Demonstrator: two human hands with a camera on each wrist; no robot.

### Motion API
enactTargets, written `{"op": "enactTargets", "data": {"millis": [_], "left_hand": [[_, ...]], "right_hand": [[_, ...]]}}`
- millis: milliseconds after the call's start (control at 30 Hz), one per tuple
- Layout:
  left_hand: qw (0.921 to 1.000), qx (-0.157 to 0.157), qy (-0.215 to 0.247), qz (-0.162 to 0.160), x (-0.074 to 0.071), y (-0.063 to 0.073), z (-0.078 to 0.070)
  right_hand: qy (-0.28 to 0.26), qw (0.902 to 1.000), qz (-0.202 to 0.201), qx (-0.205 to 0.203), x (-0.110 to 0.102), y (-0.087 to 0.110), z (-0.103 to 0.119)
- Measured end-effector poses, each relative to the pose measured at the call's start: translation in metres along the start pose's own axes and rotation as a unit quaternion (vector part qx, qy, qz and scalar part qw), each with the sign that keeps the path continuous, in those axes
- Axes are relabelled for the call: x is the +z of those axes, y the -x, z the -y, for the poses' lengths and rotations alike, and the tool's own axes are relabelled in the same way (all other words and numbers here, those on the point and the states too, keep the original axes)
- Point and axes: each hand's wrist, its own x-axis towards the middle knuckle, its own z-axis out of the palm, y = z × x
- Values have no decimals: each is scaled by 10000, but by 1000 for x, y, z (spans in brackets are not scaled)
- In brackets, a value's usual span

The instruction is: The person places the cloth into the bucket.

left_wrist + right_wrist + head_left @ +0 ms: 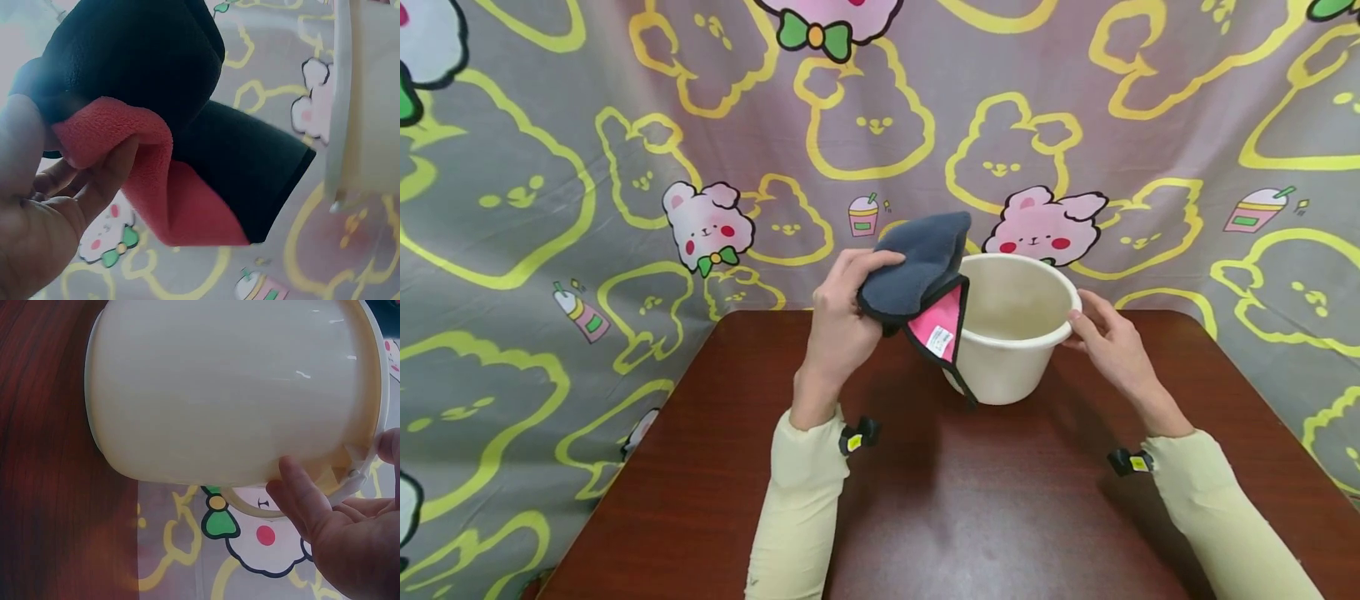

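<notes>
My left hand (842, 321) pinches a folded cleaning cloth (917, 258) and holds it in the air, left of the bucket. The cloth is dark grey on one side and pink on the other, with black edging and a white label (939, 341). One corner hangs down in front of the bucket. In the left wrist view, fingertips press into the pink side of the cloth (200, 209). A cream plastic bucket (1007, 371) stands near the table's far edge. My right hand (1112, 337) grips its right rim, thumb on top and fingers against the outer wall (219, 394).
The dark reddish-brown table (970, 517) spreads in front of the bucket. Behind it hangs a grey curtain (895, 108) printed with yellow outlines and cartoon rabbits. A small black device is strapped at each sleeve cuff.
</notes>
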Motion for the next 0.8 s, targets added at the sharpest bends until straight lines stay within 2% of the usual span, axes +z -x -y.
{"op": "enactTargets", "data": {"millis": [233, 367, 600, 800], "left_hand": [[9990, -54, 429, 108, 24, -7, 4], [9989, -150, 446, 52, 33, -8, 8], [9965, -680, 470, 93, 53, -7, 19], [9944, -1009, 263, -171, 69, -7, 24]], "right_hand": [[-44, 10000, 38, -47, 0, 0, 0], [-20, 10000, 61, -61, 0, 0, 1], [47, 9999, 17, 98, -2, 0, 0], [-28, 9999, 120, -24, -3, -3, -2]]}}
